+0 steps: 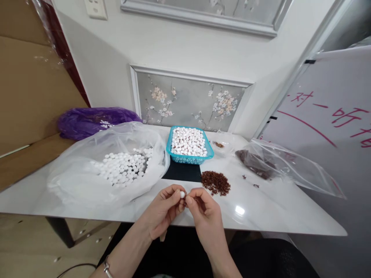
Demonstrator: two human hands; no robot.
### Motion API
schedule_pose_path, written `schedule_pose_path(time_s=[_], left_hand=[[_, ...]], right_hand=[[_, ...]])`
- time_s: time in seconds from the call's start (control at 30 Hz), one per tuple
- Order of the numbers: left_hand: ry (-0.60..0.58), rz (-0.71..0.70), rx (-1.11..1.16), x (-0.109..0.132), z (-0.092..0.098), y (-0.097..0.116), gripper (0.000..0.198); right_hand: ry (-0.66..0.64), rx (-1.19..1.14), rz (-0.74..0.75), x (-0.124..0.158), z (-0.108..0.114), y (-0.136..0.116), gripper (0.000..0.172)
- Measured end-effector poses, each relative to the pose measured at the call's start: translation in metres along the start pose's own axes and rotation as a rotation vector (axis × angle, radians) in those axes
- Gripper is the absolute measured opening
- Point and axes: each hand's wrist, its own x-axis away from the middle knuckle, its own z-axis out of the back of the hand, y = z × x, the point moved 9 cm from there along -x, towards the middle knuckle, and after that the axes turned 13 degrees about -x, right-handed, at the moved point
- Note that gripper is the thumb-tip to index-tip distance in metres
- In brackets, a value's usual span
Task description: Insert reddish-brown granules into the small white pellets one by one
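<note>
The left hand [166,210] pinches a white ball [182,195] between thumb and fingers; the right hand [205,212] meets it with thumb and forefinger closed together — whether they grip a brown bit, I cannot tell. The ball sits at the meeting fingertips, near the table's [255,216] front edge. Being smooth and round, it could squirt free if squeezed off-centre and roll off toward 6 o'clock. From the hands, the brown heap [216,183] lies loose at 2 o'clock, so a careless right hand might scatter it. The basket [210,152] at 12 o'clock is heaped — a knock could spill balls. At 10 o'clock the slack bag [77,181] sits right beside it; a tug could jostle both.
</note>
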Motion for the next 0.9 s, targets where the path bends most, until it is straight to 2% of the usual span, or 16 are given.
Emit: schedule_pose_path(time_s=[0.27,0.63,0.9], left_hand=[[0.004,-0.019,-0.022,0.0,0.001,0.002,0.011],[0.029,0.004,-0.036,0.0,0.0,0.002,0.016],[0.032,-0.034,-0.062,0.0,0.001,0.005,0.017]], right_hand=[[0.009,0.025,0.002,-0.001,-0.001,-0.001,0.011],[-0.055,-0.112,-0.062,-0.005,-0.002,0.009,0.01],[-0.013,-0.109,-0.045,-0.007,0.0,0.017,0.011]])
